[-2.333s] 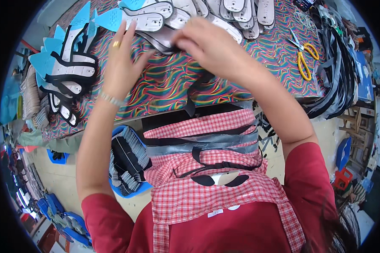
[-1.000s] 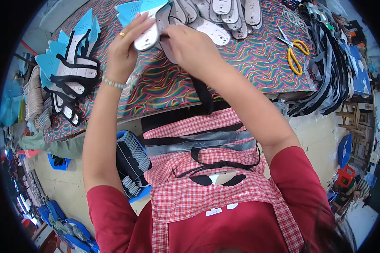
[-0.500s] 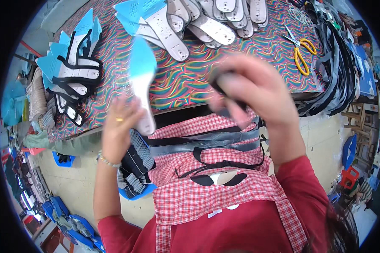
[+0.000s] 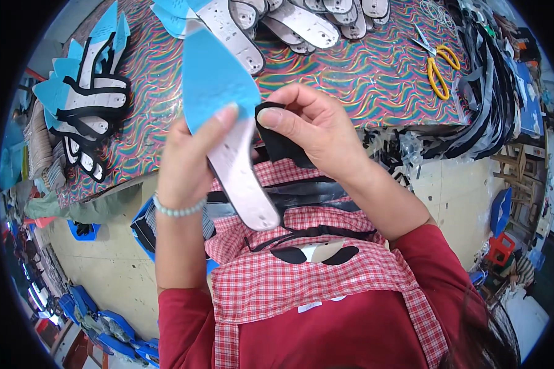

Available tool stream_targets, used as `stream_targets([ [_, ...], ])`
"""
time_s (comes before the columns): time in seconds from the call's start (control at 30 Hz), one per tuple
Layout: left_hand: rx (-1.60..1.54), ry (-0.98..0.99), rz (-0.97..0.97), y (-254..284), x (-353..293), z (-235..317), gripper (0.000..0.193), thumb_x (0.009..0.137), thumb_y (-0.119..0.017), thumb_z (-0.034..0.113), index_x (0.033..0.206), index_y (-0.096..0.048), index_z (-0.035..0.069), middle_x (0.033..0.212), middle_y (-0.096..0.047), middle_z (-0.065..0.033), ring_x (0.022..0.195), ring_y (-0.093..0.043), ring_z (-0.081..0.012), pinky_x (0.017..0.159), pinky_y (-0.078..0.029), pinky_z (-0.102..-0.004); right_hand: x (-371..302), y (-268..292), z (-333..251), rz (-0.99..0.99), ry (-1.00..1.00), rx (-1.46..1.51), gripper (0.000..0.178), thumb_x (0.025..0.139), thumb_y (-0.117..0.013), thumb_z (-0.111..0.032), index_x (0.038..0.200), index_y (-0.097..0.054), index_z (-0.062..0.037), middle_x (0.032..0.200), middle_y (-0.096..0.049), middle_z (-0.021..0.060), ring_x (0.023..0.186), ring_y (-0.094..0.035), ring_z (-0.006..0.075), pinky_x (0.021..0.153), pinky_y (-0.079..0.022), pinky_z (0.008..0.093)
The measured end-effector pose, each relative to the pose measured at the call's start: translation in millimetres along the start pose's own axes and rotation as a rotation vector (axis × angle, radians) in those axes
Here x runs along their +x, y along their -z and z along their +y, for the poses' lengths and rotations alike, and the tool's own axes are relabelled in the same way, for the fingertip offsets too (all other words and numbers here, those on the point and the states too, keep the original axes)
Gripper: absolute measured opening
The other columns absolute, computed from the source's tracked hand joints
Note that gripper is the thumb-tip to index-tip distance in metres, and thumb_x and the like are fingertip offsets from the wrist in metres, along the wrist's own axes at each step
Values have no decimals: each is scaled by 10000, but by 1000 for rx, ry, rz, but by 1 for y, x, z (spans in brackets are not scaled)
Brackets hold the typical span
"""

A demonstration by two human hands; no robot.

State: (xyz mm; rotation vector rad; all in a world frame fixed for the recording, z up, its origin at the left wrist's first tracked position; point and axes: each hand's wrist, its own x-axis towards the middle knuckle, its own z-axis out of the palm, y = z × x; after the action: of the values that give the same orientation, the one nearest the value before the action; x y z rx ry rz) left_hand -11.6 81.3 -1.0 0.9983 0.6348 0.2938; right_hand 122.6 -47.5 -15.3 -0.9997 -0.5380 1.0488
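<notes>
Blue-and-white pointed insole (image 4: 240, 147), pinched in left grip (image 4: 191, 154), wants steadying, edge clear; right grip (image 4: 317, 126), at three o'clock, pinches black fabric-like strip (image 4: 281, 142).

Workshop, footwear parts, evidenced by one worktable (image 4: 351, 86) with wavy multicoloured top, piled blue-and-white insoles (image 4: 305, 26), one pair of yellow-handled scissors (image 4: 433, 53), bundled black and grey strips (image 4: 489, 92), and one red-checked apron (image 4: 314, 277).

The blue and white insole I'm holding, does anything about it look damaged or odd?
Nothing stands out: the insole, in your left hand, shows no visible tear, though that hand covers part of it.
</notes>
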Motion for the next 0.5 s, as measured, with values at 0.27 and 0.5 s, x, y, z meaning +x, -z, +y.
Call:
stream_targets([
  [0.27, -47, -239, 193, -27, -30, -17, 226, 884, -619, 96, 1082, -608, -13, 986, -662, -73, 859, -644, -147, 809, -499, -283, -14, -5, -9, -31, 33, 10, 176, 870, -678, -91, 993, -583, -8, 912, -635, 27, 826, -610, 55, 709, -504, 185],
  [0.5, 46, -285, 208, -32, -45, -19, 209, 893, -582, 51, 1082, -594, -36, 1008, -655, -108, 884, -645, -172, 808, -514, -297, -21, -8, 3, 119, 243, -149, 140, 828, -715, -101, 903, -633, -17, 879, -608, 34, 795, -595, 73, 706, -496, 217],
])
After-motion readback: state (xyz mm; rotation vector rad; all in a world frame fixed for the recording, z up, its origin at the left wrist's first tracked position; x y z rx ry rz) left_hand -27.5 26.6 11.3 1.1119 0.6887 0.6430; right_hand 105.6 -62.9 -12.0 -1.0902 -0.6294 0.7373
